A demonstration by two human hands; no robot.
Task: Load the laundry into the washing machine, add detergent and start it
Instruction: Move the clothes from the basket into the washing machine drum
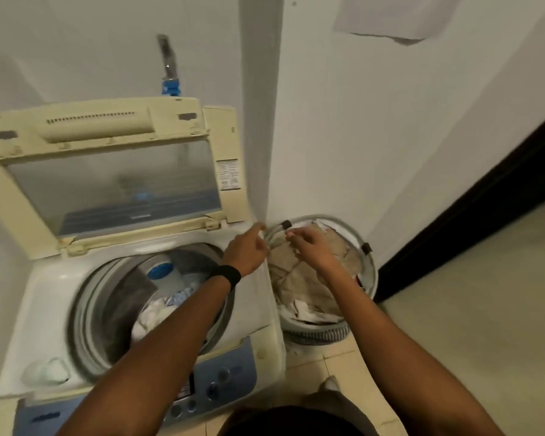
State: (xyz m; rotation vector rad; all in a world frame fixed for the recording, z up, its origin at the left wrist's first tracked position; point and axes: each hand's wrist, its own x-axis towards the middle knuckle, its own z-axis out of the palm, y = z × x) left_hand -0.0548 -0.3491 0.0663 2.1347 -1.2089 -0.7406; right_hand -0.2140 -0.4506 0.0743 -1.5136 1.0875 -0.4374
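Observation:
A cream top-loading washing machine (258, 313) stands at the left with its lid (114, 174) raised. White and blue clothes (161, 309) lie in its drum. To its right a round laundry basket (370, 272) on the floor holds beige cloth (299, 281) and some white pieces. My left hand (246, 250) hovers over the machine's right edge next to the basket rim, fingers loosely extended. My right hand (312, 247) is over the basket, its fingers just above or on the beige cloth. The picture is blurred, so a grip cannot be made out.
The blue control panel (221, 382) with buttons runs along the machine's front. A pale object (49, 371) lies on the machine's front-left corner. A water tap with a blue fitting (170, 86) is on the wall behind. A dark door frame (472, 212) stands at right, above a tiled floor.

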